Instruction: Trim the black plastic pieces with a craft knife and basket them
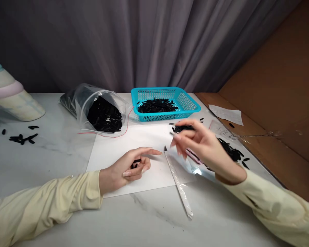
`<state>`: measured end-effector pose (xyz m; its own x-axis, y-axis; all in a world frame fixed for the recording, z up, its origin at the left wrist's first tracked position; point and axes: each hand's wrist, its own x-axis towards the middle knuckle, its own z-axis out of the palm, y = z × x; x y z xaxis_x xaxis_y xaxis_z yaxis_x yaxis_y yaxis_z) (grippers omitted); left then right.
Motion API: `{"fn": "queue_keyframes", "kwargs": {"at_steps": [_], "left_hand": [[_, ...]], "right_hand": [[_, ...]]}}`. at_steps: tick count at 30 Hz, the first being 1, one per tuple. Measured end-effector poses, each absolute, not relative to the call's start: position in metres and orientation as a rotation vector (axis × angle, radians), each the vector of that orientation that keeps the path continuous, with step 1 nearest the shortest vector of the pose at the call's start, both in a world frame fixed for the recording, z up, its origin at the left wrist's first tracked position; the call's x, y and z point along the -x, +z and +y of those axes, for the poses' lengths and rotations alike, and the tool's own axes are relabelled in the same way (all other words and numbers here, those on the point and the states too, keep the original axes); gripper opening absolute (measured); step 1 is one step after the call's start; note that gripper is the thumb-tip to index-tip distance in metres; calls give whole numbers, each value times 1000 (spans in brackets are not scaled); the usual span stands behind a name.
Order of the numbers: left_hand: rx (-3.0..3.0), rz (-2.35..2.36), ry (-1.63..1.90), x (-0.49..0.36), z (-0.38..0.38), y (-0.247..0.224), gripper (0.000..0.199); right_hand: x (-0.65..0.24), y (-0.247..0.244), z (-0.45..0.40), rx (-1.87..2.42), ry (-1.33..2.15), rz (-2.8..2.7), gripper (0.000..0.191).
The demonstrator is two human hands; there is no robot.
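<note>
My left hand (134,166) rests on the white paper (126,139). Its fingers curl around a few small black strips (136,164), while the index finger points right. My right hand (195,140) hovers above the right side of the paper, slightly blurred. Between its thumb and fingertips is what looks like one small dark strip (171,133). A craft knife (179,185) with a white wrapped handle lies between the hands, blade pointing away from me. Partly hidden beneath my right hand are a pink object (194,156) and clear plastic (197,170).
A turquoise basket (167,117) holds many black strips. Left of it an open zip bag (90,99) is full of them. Loose strips (23,139) lie at left, with a pile (230,151) at right. A tumbler (12,92) stands far left; a paper slip (226,114) lies on cardboard.
</note>
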<state>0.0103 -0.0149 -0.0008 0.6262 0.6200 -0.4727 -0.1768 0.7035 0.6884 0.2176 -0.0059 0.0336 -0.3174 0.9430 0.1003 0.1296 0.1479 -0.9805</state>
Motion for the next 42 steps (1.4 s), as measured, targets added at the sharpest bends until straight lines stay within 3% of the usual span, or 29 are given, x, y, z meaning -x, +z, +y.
{"fn": "queue_keyframes", "kwargs": {"at_steps": [5, 8, 13, 16, 19, 29, 37, 42], "left_hand": [[-422, 661, 500, -9, -8, -4, 48], [-302, 603, 549, -10, -9, -5, 51], [-179, 578, 630, -12, -11, -5, 51], [-166, 561, 616, -12, -10, -7, 51], [-160, 566, 599, -12, -9, -7, 53], [-147, 581, 622, -12, -10, -5, 50], [-111, 522, 580, -12, -10, -10, 43], [-192, 444, 492, -12, -8, -10, 55]], "right_hand": [[-223, 68, 68, 1229, 431, -1972, 28], [-208, 74, 80, 1190, 172, -2192, 22], [-172, 57, 27, 836, 439, -2618, 11], [-162, 42, 1, 770, 636, -2790, 19], [-161, 34, -5, 810, 683, -2764, 25], [-157, 23, 9, 699, 767, -2704, 14], [-162, 35, 9, 723, 1091, -2668, 22], [-180, 39, 5, 847, 1141, -2500, 24]]}}
